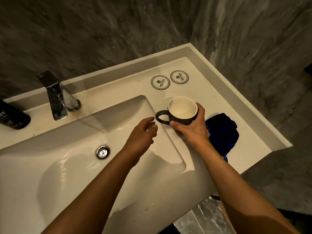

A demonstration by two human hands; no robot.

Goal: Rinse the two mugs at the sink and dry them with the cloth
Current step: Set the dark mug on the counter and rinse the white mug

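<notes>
dark-glazed mug (181,114) is sitting grasped in the right hand (190,130); left hand (143,134) is hovering released. only one mug showing, blue cloth (222,130) lying unused right; drying probably remaining.

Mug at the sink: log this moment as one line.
right hand: grips mug upright by sink edge | left hand: open, near handle | cloth: on counter | second mug: unseen
</notes>
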